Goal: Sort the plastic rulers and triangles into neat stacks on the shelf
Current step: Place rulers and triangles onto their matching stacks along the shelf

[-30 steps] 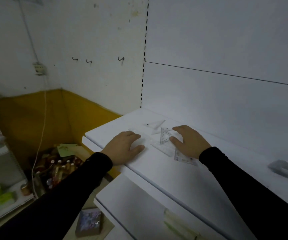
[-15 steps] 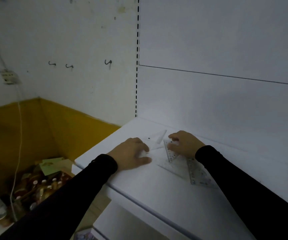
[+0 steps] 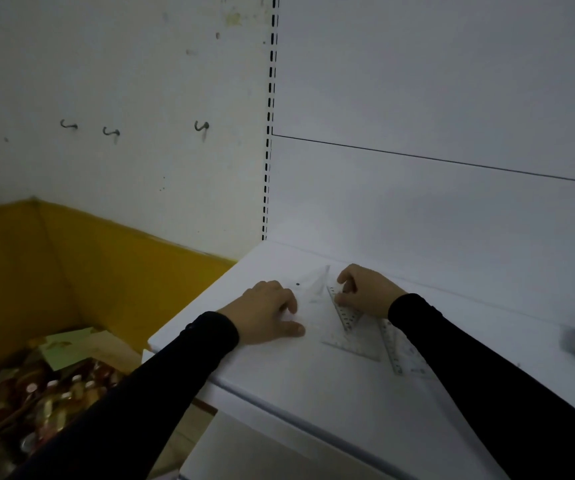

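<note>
Nearest you, the white shelf (image 3: 313, 393) has bare surface up to its front lip. Your left hand (image 3: 265, 313) rests curled on the shelf, its grip on anything unclear. Clear triangles (image 3: 351, 337) lie overlapped just right of it. Your right hand (image 3: 369, 292) pinches a triangle's upper corner, near the back panel (image 3: 417, 209).

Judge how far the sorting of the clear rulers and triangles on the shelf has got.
Done: no neat stack shows yet. In hand: the right hand pinches a clear triangle; the left hand rests on the shelf. Left: another triangle and a ruler lie overlapped and askew.
</note>
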Available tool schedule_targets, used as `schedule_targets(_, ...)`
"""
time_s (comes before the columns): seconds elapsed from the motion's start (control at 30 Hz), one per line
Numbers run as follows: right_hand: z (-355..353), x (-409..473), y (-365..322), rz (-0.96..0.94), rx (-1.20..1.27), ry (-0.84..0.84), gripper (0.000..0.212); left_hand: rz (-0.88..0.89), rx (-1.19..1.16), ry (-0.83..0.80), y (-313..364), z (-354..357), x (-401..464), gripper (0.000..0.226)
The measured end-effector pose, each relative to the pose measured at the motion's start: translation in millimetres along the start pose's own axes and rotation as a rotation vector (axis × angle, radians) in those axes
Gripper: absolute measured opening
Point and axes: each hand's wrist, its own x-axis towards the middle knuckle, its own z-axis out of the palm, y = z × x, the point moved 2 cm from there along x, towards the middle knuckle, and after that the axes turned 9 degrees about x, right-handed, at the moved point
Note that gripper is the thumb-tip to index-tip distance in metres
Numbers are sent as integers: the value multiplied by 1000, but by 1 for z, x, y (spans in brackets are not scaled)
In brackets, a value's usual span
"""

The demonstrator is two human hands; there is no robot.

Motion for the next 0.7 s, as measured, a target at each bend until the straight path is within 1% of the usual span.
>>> schedule_targets(0.1, 0, -3, 3, -13, 73, 54, 27, -1, -17, 11, -1, -1, 1, 36)
schedule_targets(0.23, 0, -7, 2, -47, 143, 115, 22, -1, -18, 2, -1, -1, 2, 38)
schedule_targets(0.33, -1, -7, 0, -76, 133, 161, 26, 12, -6, 13, -1, -1, 4, 34)
schedule_targets(0.5, 3, -10, -3, -115, 109, 192, 31, 10, -35, 61, -5, 3, 0, 30)
schedule_targets(0.63, 7, -8, -8, -136, 106, 212, 34, -37, -34, 96, -29, -3, -17, 25)
schedule_targets(0.7, 13, -6, -11, -145, 79, 214, 36, -92, -29, 109, -49, -6, -31, 22)
